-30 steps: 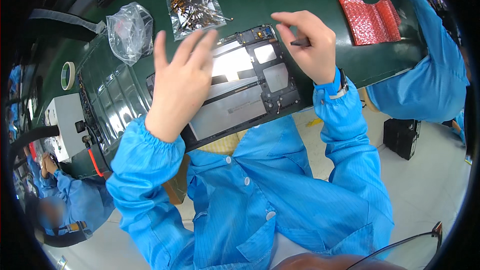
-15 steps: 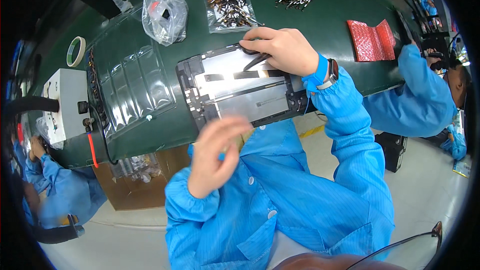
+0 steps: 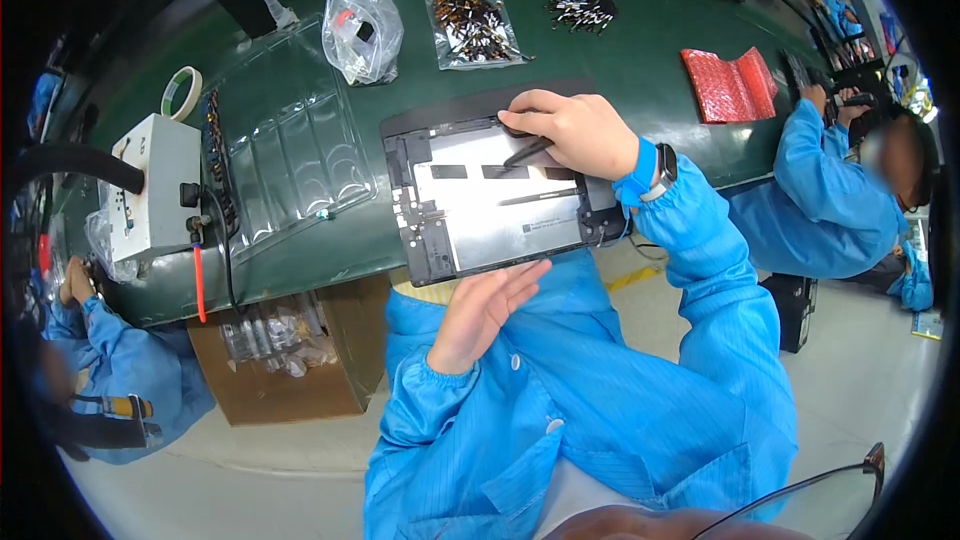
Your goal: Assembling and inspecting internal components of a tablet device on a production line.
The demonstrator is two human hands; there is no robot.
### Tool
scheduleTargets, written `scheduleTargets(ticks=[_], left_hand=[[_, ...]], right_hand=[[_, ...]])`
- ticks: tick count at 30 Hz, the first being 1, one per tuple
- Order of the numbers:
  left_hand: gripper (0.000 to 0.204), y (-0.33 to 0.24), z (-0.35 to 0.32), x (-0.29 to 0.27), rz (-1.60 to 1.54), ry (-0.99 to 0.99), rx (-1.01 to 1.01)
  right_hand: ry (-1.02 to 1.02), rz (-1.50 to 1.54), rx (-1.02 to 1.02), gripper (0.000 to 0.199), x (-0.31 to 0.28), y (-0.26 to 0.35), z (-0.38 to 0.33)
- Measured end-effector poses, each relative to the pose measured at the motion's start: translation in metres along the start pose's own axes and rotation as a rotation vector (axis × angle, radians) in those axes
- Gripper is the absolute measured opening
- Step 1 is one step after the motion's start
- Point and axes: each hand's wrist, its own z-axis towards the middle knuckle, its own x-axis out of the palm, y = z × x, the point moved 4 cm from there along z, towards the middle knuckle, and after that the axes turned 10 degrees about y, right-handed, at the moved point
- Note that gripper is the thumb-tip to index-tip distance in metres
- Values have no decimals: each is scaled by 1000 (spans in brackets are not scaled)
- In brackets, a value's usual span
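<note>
An opened tablet [image 3: 515, 230] lies at the table's near edge, with its black frame, silvery inner plates and small circuit parts facing up. My right hand [image 3: 580, 135] rests over its far right side, thumb and forefinger closed at the far rim. From under that hand a dark, pointed tool, seemingly tweezers [image 3: 527, 152], juts over the silver plate. My left hand [image 3: 485, 310] is at the tablet's near edge, fingers stretched out and together, palm turned upward. Its fingertips meet the near rim; whether they press on it I cannot tell. A dark band [image 3: 470, 105] shows along the tablet's far side.
Beyond the tablet are a bag of small cable parts [image 3: 475, 30], a loose pile of similar parts [image 3: 582, 10] and a crumpled clear bag [image 3: 362, 35]. Leftward are a clear plastic tray [image 3: 290, 140], a tape roll [image 3: 181, 93] and a white box [image 3: 160, 180]. Red bubble wrap [image 3: 730, 87] lies right.
My left hand has come in to the tablet's near edge, its fingers now straight. My right hand keeps its place on the tablet. The whole view has shifted slightly.
</note>
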Motion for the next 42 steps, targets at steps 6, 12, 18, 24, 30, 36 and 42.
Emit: scheduleTargets(ticks=[6, 12, 18, 24, 30, 36, 42], left_hand=[[29, -10, 31, 29, 16, -360, 589], [49, -49, 36, 106, 1087, -257, 643], [66, -51, 46, 143, 1900, -354, 875], [69, -31, 39, 131, 2085, -563, 808], [69, -35, 45, 120, 2067, -563, 787], [50, -21, 47, 102, 1210, -226, 989], [19, 8, 67, 39, -55, -412, 696]], right_hand=[[77, 131, -73, 35, -10, -6, 14], [-758, 538, 17, 34, -74, 1, -25], [-639, 702, 612, 27, -65, 22, 47], [-731, 838, 355, 27, -75, 27, -10], [-794, 987, 36, 27, -96, 32, -35], [-466, 440, -213, 28, -108, 12, -19], [35, 84, 21, 41, -30, -7, 22]])
